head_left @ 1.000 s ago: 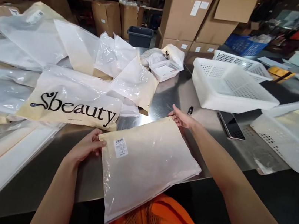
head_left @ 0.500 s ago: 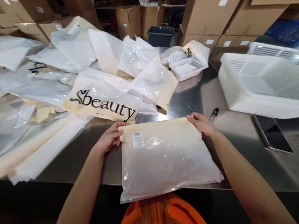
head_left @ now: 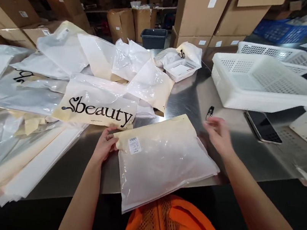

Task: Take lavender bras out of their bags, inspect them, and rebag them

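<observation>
A filled plastic bag (head_left: 160, 162), cream along its top and clear below, lies in front of me with its near edge by the table edge. A white barcode label (head_left: 134, 145) is stuck near its upper left corner. My left hand (head_left: 106, 144) pinches that corner between thumb and fingers. My right hand (head_left: 219, 134) is off the bag, just right of its upper right corner, slightly blurred, with fingers stretched out and nothing visible in them. Right by its fingertips lies a small black tool (head_left: 210, 111), whose kind I cannot make out.
Plastic bags, one printed "Sbeauty" (head_left: 100, 103), are heaped on the left of the metal table (head_left: 186, 100). A small white basket (head_left: 180, 71) stands behind. To the right are a large white crate (head_left: 260, 98) and a phone (head_left: 264, 127). Cardboard boxes (head_left: 200, 14) are stacked beyond.
My right hand has let go of the bag's upper right corner and moved right, close to the small black tool. My left hand still holds its corner. The view has turned slightly right.
</observation>
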`<state>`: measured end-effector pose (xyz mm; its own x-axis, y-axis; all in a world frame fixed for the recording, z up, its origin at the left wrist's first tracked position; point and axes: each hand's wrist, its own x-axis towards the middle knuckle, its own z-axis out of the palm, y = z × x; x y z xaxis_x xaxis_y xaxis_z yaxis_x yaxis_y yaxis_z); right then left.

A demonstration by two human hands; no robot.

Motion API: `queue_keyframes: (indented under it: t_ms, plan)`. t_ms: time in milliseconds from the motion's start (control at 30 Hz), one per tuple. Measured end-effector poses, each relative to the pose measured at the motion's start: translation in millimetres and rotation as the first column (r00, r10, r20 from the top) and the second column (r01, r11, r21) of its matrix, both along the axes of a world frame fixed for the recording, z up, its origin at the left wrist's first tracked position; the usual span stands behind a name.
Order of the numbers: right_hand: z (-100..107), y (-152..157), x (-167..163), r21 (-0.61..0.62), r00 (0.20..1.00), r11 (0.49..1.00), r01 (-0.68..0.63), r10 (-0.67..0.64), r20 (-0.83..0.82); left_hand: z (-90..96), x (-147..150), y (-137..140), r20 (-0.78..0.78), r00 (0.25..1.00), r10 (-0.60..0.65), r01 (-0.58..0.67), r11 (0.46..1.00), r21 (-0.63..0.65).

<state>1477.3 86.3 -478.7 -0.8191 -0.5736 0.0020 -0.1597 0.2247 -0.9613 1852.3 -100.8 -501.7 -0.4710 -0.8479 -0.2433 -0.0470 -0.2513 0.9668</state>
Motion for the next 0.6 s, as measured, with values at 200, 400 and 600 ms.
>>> queue_keyframes:
  t_ms: [200,400,600]
  plan:
    - [-14,135,66,0.21,0.927,0.97,-0.121,0.034,0.373,0.8,-2,-3,0.032,0.999,-0.01,0.009,0.999,0.043]
    - [-32,156,153,0.129,0.587,0.864,-0.487,0.214,0.781,1.5,-1,-5,0.064,0.996,-0.059,0.055,0.997,0.049]
    - [-20,108,183,0.113,0.557,0.897,-0.427,0.162,0.815,1.6,4,-2,0.065,0.995,-0.079,0.078,0.996,0.031]
